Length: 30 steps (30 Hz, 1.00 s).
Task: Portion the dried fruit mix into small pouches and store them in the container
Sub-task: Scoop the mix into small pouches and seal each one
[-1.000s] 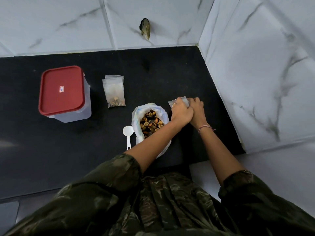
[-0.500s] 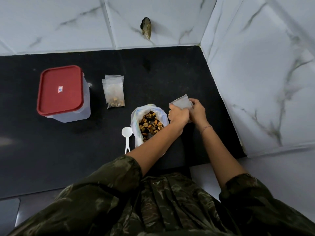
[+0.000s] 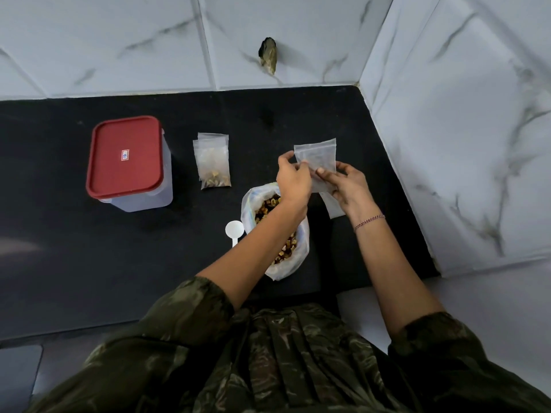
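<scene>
Small clear plastic pouch [image 3: 317, 155] is held up near the right edge of the black surface [image 3: 89, 263], pinched by left grip [image 3: 293, 180] and right grip [image 3: 347, 186]; the white bag of dried fruit mix [image 3: 247, 201] lies under the left forearm, red-lidded plastic container [image 3: 128, 162] well apart leftward.

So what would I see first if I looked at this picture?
Probably the middle, where the left hand and right hand pinch a small clear plastic pouch above the black counter. Then the clear tub with a bright red lid, standing at the left, and the open white bag of brown dried fruit mix under the left forearm.
</scene>
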Each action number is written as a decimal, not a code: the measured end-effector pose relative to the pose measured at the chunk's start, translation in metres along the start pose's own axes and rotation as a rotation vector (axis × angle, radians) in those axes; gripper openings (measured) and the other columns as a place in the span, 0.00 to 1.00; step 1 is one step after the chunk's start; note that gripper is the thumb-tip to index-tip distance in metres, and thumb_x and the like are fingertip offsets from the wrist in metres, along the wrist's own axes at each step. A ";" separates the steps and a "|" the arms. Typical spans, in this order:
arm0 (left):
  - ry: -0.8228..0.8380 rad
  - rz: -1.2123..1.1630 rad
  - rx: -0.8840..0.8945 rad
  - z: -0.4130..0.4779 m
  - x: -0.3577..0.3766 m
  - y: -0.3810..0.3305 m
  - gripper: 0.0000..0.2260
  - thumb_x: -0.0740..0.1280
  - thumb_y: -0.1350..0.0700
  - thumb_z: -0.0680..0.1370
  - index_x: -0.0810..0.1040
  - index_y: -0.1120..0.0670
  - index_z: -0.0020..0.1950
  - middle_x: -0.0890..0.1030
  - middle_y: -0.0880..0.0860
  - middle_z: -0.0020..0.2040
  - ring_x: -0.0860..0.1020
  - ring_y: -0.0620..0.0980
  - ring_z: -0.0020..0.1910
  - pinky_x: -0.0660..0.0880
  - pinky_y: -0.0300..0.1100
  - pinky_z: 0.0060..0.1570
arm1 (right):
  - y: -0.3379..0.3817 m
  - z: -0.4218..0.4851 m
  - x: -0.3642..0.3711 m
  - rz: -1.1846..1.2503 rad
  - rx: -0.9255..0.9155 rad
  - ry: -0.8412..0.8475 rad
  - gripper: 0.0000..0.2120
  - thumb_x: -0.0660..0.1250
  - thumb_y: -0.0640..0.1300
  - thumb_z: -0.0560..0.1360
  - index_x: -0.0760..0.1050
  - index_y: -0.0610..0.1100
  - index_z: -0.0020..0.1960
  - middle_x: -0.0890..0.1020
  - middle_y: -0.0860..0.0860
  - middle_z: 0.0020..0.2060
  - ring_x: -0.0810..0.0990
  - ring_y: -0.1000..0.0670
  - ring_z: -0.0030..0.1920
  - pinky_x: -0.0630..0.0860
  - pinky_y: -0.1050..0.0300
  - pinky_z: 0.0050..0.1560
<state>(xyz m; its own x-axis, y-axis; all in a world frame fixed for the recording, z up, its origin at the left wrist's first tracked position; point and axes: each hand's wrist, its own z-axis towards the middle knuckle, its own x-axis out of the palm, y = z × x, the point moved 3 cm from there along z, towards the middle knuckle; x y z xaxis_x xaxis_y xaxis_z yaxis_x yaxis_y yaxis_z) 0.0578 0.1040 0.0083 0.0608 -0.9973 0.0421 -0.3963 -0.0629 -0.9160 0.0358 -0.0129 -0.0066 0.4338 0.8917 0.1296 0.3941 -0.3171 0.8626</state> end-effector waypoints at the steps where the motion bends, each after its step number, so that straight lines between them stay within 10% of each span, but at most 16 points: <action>1: -0.015 -0.008 0.006 -0.001 -0.008 -0.003 0.12 0.59 0.58 0.82 0.70 0.56 0.65 0.79 0.57 0.53 0.78 0.51 0.51 0.75 0.37 0.43 | 0.001 -0.002 0.005 -0.002 -0.008 0.008 0.17 0.74 0.36 0.69 0.72 0.44 0.54 0.82 0.43 0.51 0.83 0.47 0.50 0.80 0.51 0.54; 9: 0.040 -0.098 0.011 -0.003 -0.076 -0.028 0.10 0.66 0.50 0.79 0.78 0.55 0.42 0.76 0.49 0.32 0.72 0.41 0.28 0.70 0.33 0.28 | 0.002 -0.016 0.044 -0.093 -0.087 0.115 0.18 0.74 0.36 0.68 0.71 0.42 0.53 0.82 0.45 0.50 0.82 0.47 0.52 0.79 0.51 0.54; 24: 0.336 0.208 -0.040 0.009 -0.160 -0.066 0.10 0.67 0.64 0.77 0.82 0.56 0.38 0.79 0.49 0.27 0.73 0.43 0.26 0.71 0.31 0.23 | 0.009 -0.041 0.105 -0.345 -0.130 0.464 0.16 0.72 0.37 0.70 0.74 0.44 0.56 0.83 0.48 0.46 0.83 0.49 0.48 0.81 0.55 0.48; 30: 0.166 0.313 0.131 0.007 -0.166 -0.060 0.06 0.71 0.65 0.74 0.80 0.57 0.38 0.80 0.51 0.30 0.78 0.41 0.25 0.78 0.33 0.30 | 0.006 -0.047 0.120 -0.605 -0.521 -0.012 0.17 0.70 0.47 0.73 0.71 0.44 0.59 0.77 0.49 0.53 0.76 0.54 0.53 0.75 0.61 0.54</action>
<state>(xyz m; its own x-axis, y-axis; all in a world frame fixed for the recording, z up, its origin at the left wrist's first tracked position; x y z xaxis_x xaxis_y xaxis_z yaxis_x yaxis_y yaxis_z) 0.0777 0.2734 0.0540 -0.1981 -0.9609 -0.1936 -0.2515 0.2407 -0.9375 0.0517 0.1076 0.0373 0.2755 0.8564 -0.4367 0.1360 0.4150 0.8996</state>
